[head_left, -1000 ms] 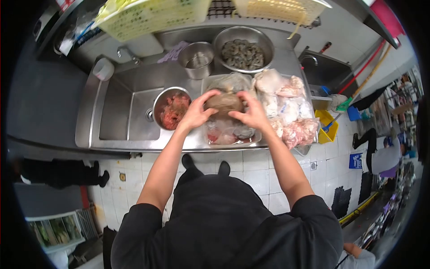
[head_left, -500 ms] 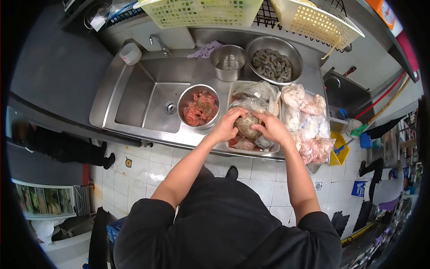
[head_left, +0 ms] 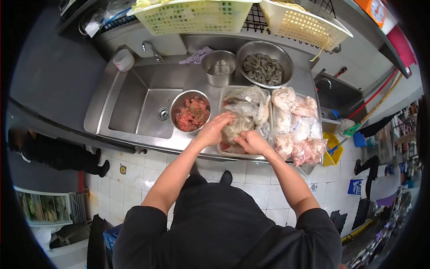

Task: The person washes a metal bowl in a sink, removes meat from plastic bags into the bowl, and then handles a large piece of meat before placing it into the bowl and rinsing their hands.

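Observation:
Both my hands are on a clear plastic bag (head_left: 237, 127) with greyish-brown contents, over the front of a pale plastic tub (head_left: 221, 99). My left hand (head_left: 217, 129) grips the bag's left side, and my right hand (head_left: 253, 143) pinches it at the lower right. What is inside the bag cannot be made out. Behind it in the tub lie more bagged grey items (head_left: 246, 96). Just left of my left hand, a steel bowl (head_left: 175, 102) contains reddish minced meat (head_left: 193, 115). Right of the tub are several bags of pale pink meat (head_left: 298, 112).
A steel sink (head_left: 130, 103) with a tap (head_left: 152, 49) is at the left. At the back stand a steel pot (head_left: 219, 80) and a bowl (head_left: 286, 58) of grey shrimp (head_left: 264, 69). Plastic baskets (head_left: 192, 20) hang over the counter. Another person (head_left: 58, 152) is at far left.
The bag has turned or shifted between my hands, and its plastic now looks looser and more crumpled. My right hand has moved from its upper right to its lower right.

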Demonstrator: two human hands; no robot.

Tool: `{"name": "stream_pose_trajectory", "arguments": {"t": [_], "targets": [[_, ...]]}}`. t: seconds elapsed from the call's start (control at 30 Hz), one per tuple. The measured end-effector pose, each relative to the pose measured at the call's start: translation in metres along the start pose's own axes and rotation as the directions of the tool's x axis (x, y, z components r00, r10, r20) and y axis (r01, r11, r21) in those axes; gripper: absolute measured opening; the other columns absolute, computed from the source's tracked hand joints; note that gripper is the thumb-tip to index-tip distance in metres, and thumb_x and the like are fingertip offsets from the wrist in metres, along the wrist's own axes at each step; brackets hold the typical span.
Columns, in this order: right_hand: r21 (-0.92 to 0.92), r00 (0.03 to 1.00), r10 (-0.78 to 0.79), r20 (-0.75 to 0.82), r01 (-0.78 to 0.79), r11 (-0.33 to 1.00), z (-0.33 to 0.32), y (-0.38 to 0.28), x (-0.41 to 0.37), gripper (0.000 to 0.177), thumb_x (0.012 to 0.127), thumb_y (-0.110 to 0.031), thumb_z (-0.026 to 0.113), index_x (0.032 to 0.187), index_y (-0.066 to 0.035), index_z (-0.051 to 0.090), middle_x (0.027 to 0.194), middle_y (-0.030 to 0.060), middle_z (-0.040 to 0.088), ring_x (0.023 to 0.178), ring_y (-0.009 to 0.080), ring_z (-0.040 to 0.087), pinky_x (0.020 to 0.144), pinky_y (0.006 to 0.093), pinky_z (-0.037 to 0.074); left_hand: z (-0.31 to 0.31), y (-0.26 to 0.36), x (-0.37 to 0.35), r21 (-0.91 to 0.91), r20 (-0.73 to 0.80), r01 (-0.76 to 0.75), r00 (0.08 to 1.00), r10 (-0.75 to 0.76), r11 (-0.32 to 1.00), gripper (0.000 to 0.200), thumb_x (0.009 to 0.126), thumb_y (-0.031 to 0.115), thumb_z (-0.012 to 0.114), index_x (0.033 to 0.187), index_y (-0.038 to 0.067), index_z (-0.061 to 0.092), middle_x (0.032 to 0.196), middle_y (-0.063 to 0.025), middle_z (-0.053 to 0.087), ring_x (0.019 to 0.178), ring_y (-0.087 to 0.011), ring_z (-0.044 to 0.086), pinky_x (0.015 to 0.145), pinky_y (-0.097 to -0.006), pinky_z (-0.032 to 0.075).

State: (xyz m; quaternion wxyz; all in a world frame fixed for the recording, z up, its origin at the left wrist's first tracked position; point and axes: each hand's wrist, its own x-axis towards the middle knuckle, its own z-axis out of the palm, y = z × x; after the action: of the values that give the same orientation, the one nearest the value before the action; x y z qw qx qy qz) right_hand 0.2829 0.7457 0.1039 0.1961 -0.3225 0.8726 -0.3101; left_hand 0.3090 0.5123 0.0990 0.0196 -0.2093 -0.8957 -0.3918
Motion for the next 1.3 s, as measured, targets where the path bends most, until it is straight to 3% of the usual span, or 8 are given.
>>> {"name": "stream_pose_trajectory", "arguments": {"t": [0.2, 0.23, 0.47, 0.73, 0.83, 0.97, 1.2, 1.3], "targets": [[0.044, 0.973, -0.071, -0.222, 0.083, 0.996, 0.019, -0.003, 0.002, 0.028, 0.086, -0.020, 0.063, 0.072, 0.005, 0.065, 0.071, 0.0292, 0.063, 0.072, 0.0493, 0.065, 0.068, 0.0525, 0.053, -0.026, 0.005, 0.001, -0.017, 0.260, -0.015, 0.965, 0.019, 1.000, 0.050, 0.081, 0.012, 0.077, 0.129, 0.010, 0.061, 0.160, -0.0078, 0.046, 0.154, -0.0336, 0.030, 0.124, -0.0477, 0.032], [0.125, 0.964, -0.019, -0.266, 0.054, 0.991, 0.020, -0.003, 0.003, 0.029, 0.087, -0.019, 0.063, 0.070, 0.004, 0.063, 0.067, 0.0253, 0.063, 0.064, 0.0434, 0.064, 0.064, 0.0495, 0.052, -0.021, -0.002, 0.004, -0.001, 0.262, -0.033, 0.965, 0.032, 0.999, 0.062, 0.082, 0.030, 0.082, 0.138, 0.013, 0.060, 0.160, -0.0071, 0.047, 0.155, -0.0347, 0.028, 0.124, -0.0512, 0.029], [0.741, 0.946, 0.257, -0.200, -0.026, 0.671, 0.028, 0.007, 0.005, 0.030, 0.089, -0.013, 0.059, 0.061, -0.004, 0.055, 0.058, -0.0073, 0.046, 0.057, 0.0029, 0.038, 0.048, 0.0294, 0.031, -0.010, 0.019, 0.012, 0.008, 0.167, 0.189, 0.968, -0.188, 0.982, 0.043, 0.082, 0.023, 0.079, 0.121, 0.012, 0.066, 0.150, -0.0076, 0.058, 0.154, -0.0376, 0.029, 0.120, -0.0486, 0.037], [0.784, 0.926, 0.231, -0.299, 0.101, 0.612, 0.019, -0.002, 0.010, 0.040, 0.095, -0.011, 0.061, 0.058, -0.010, 0.047, 0.056, -0.0088, 0.043, 0.050, 0.0034, 0.036, 0.043, 0.0295, 0.026, 0.010, 0.015, 0.018, 0.092, -0.046, 0.090, 0.995, -0.086, 0.992, 0.035, 0.089, 0.028, 0.068, 0.120, 0.012, 0.062, 0.129, -0.0189, 0.067, 0.135, -0.0524, 0.049, 0.105, -0.0539, 0.048], [0.729, 0.892, 0.241, -0.383, 0.132, 0.672, 0.006, -0.014, 0.012, 0.039, 0.095, -0.009, 0.061, 0.059, -0.008, 0.045, 0.057, -0.0074, 0.042, 0.054, 0.0036, 0.035, 0.047, 0.0296, 0.028, 0.005, 0.028, 0.031, 0.252, -0.082, 0.106, 0.993, -0.088, 0.962, 0.033, 0.090, 0.023, 0.064, 0.118, 0.009, 0.053, 0.095, -0.0254, 0.069, 0.102, -0.0462, 0.066, 0.087, -0.0582, 0.052], [0.688, 0.868, 0.199, -0.454, 0.200, 0.698, -0.002, -0.008, 0.023, 0.040, 0.094, -0.008, 0.062, 0.059, -0.007, 0.043, 0.059, -0.0074, 0.040, 0.058, 0.0039, 0.034, 0.050, 0.0299, 0.028, 0.001, 0.042, 0.052, 0.303, -0.135, 0.129, 0.987, -0.091, 0.944, 0.026, 0.088, 0.018, 0.063, 0.107, 0.005, 0.052, 0.082, -0.0255, 0.069, 0.086, -0.0480, 0.068, 0.071, -0.0590, 0.053], [0.720, 0.884, 0.181, -0.430, 0.214, 0.660, -0.013, -0.007, 0.028, 0.046, 0.098, -0.009, 0.064, 0.058, -0.009, 0.042, 0.060, -0.0033, 0.047, 0.057, 0.0046, 0.039, 0.052, 0.0256, 0.030, 0.009, 0.040, 0.084, 0.237, -0.320, 0.477, 0.861, -0.395, 0.847, 0.032, 0.083, 0.012, 0.069, 0.110, 0.000, 0.059, 0.089, -0.0264, 0.073, 0.093, -0.0453, 0.071, 0.084, -0.0559, 0.055], [0.643, 0.915, 0.113, -0.388, 0.181, 0.744, -0.030, 0.004, 0.022, 0.023, 0.099, -0.017, 0.069, 0.083, -0.006, 0.056, 0.079, 0.0007, 0.059, 0.071, 0.0083, 0.053, 0.063, 0.0260, 0.043, 0.002, 0.029, 0.082, 0.139, -0.360, 0.443, 0.856, -0.372, 0.885, 0.024, 0.087, 0.019, 0.069, 0.102, 0.001, 0.062, 0.087, -0.0251, 0.072, 0.087, -0.0467, 0.070, 0.079, -0.0568, 0.055]]}}
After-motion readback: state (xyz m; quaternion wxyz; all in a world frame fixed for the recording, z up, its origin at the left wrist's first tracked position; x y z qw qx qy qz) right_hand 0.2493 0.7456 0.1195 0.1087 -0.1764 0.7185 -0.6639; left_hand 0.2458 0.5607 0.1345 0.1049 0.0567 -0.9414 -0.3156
